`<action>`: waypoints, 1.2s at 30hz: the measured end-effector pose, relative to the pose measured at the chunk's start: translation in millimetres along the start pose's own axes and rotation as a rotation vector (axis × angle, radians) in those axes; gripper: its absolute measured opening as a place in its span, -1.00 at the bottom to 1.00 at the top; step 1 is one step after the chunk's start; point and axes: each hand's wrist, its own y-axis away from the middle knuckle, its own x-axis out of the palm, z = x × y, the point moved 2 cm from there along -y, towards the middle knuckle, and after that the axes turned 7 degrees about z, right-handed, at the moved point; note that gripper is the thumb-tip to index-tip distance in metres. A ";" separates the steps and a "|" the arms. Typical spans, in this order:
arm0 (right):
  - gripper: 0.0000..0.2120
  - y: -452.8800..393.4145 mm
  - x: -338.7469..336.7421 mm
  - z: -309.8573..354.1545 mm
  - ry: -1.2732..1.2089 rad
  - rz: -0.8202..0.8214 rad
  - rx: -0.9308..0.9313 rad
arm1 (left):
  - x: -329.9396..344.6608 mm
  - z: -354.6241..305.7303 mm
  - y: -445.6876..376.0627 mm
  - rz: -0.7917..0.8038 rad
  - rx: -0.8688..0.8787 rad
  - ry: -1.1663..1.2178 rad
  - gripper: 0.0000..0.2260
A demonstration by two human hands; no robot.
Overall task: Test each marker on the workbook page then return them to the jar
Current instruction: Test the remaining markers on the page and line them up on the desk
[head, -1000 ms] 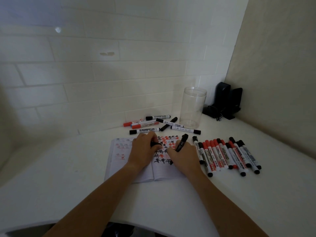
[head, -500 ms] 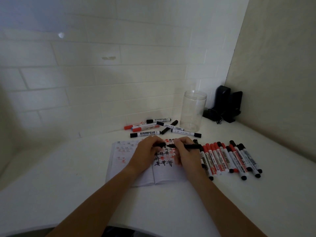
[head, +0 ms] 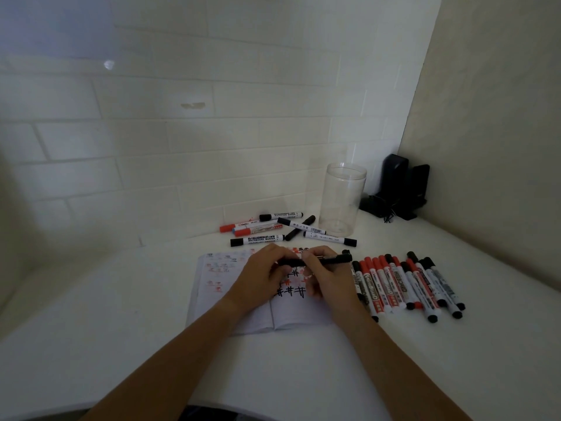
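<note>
Light: dim, bluish cast upper left
Glare: small bright spot on the tiled wall [head: 108, 64]
Edges: wide-angle bend — grout lines curve
Focus: soft throughout — marker print barely readable

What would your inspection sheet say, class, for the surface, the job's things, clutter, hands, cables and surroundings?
Surface: white table, dimly lit.
Job's things: open workbook with red and black marks; clear plastic jar upright, no markers inside; row of red and black markers right of the workbook; loose group of markers behind it; black marker held over the page.
Clutter: nothing seen.
Hands: left hand and right hand both grip the black marker.
Cables: dark tangle by black device.
Surroundings: white tiled wall.
</note>
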 end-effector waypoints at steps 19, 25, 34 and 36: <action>-0.77 -7.9 -1.7 -17.5 0.228 -0.043 0.063 | -14.6 -12.1 6.3 0.006 -0.224 0.276 -0.65; -0.75 -10.9 1.4 -20.3 0.316 -0.029 0.069 | -16.6 -7.6 6.8 0.062 -0.254 0.368 -0.82; -0.77 -8.8 5.3 -16.4 0.751 -0.185 -0.258 | -14.5 -4.7 6.4 0.008 -0.227 0.327 -0.90; -0.77 -8.6 10.8 -14.9 0.920 -0.159 -0.415 | -13.9 0.1 6.8 -0.021 -0.251 0.414 -0.88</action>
